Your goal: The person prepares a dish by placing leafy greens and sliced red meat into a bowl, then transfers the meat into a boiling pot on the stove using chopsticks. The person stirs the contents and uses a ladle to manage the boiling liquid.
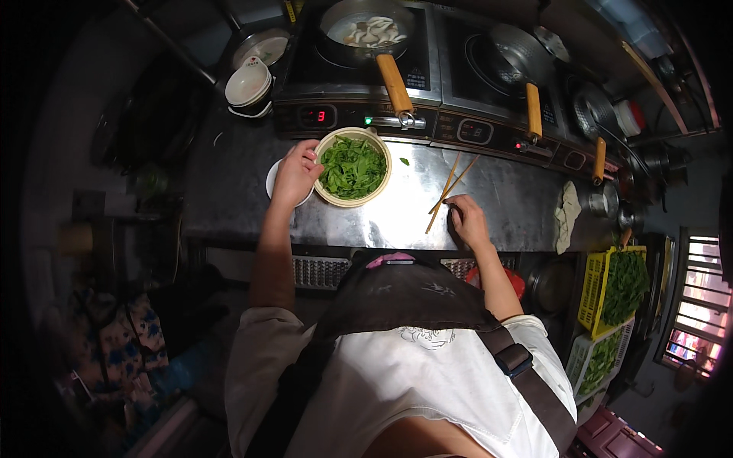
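My left hand (298, 173) is at the left rim of a cream bowl (387, 182) filled with leafy greens (352, 167); whether the fingers grip it is unclear. Beneath that hand a white dish (272, 178) partly shows. My right hand (467, 217) rests on the metal counter (504, 217), its fingertips at a pair of crossed wooden chopsticks (449, 186) lying there. A loose leaf (404, 161) lies between the bowl and the chopsticks. Beyond the bowl, a pan (335, 43) with sliced mushrooms (375, 32) in liquid sits on an induction cooker, its wooden handle (395, 83) pointing towards me.
Two more wooden-handled pans (515, 54) (592, 109) stand at the right. Stacked white bowls (248, 86) stand at the back left, near a round dish (266, 48). A cloth (567, 214) lies at the counter's right. Yellow (590, 292) and white (584, 355) baskets hold greens below.
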A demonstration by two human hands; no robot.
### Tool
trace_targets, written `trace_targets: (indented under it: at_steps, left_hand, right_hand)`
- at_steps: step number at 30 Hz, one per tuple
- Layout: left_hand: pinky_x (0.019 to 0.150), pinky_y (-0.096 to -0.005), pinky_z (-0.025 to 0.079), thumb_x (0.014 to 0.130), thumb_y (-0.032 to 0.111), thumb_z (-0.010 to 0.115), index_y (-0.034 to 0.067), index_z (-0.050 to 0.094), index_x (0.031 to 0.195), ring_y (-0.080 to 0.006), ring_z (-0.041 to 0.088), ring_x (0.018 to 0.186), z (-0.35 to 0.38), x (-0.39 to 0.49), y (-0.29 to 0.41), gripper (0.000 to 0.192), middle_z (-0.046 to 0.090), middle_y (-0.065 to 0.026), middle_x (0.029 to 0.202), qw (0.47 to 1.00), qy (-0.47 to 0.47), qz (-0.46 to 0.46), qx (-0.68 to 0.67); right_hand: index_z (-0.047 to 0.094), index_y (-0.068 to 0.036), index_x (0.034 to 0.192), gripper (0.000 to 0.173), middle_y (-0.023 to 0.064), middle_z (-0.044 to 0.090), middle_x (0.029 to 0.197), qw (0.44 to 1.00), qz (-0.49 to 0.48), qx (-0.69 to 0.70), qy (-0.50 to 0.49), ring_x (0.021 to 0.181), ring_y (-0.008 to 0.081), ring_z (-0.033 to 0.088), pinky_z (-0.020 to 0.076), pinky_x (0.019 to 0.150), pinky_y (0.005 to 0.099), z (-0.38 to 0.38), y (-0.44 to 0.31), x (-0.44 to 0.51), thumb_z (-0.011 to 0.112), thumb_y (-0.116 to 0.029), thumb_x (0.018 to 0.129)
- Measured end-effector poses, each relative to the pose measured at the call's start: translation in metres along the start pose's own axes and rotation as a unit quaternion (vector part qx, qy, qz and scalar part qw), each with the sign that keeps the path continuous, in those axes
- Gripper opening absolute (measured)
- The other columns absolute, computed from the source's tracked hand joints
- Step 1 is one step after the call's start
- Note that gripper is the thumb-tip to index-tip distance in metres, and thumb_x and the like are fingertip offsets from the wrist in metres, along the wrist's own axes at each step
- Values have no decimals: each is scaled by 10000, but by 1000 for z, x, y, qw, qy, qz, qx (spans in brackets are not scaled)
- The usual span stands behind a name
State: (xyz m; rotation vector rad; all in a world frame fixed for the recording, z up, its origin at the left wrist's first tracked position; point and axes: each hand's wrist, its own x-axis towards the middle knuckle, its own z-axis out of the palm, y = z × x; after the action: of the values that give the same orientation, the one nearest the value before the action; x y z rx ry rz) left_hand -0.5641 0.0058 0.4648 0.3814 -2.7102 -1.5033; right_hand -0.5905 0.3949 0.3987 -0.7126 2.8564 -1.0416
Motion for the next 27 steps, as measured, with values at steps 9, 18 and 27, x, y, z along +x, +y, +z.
trace_targets:
  at_steps: [9,18,27]
  left_hand:
    - [692,-318,528,820,-2,629,26,604,1145,-213,649,758,31,-19,-37,327,655,-124,932,998,45,47,-8]
    - [644,-230,515,936,65,557,-40,621,1050,-90,613,698,-1,-56,-78,168,665,-63,824,966,174,-33,-189]
    - [512,-208,447,988,267,492,-6,624,972,-98,567,529,-25,-138,-133,304,651,-77,709,933,-67,-262,-236]
  right_hand:
    - [644,-37,1015,251,142,633,994,999,1,23,40,865,331,634,506,752,355,-5,-2,7,585,60,790]
    - [657,-43,1010,231,154,655,964,998,27,52,19,849,340,640,513,758,377,9,-9,-3,593,20,798]
    - [657,-44,1002,216,137,659,965,999,-7,44,-1,812,320,645,521,722,366,11,-16,11,603,22,803]
